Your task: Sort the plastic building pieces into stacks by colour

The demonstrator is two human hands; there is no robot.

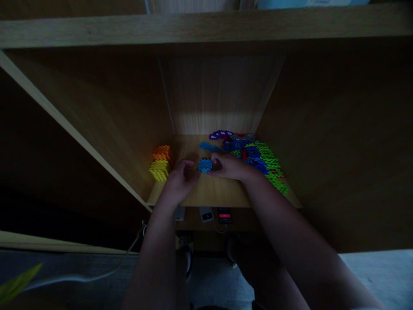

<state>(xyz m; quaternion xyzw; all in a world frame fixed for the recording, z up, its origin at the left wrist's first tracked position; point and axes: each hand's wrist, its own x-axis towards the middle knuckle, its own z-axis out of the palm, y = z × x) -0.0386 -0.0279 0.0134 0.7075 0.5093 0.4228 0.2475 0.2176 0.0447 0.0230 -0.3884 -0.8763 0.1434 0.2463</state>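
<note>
On the wooden shelf board sits a small stack of light blue notched plastic tiles (pixel 205 165). My right hand (pixel 228 166) grips its right side between thumb and fingers. On the other side, my left hand (pixel 181 180) curves with thumb and fingers apart, close to the stack, and I see nothing in it. A yellow stack of notched tiles (pixel 160 170) stands near the left wall, with an orange stack (pixel 163 153) behind it. Loose light blue tiles (pixel 209 147) lie just beyond my right hand.
To the right spreads a heap of blue tiles (pixel 254 163), green tiles (pixel 269 157) and purple tiles (pixel 221 134). Side walls and an upper shelf edge (pixel 206 28) frame the compartment. Below lie a phone (pixel 225 215) and a white device (pixel 206 214) with a cable.
</note>
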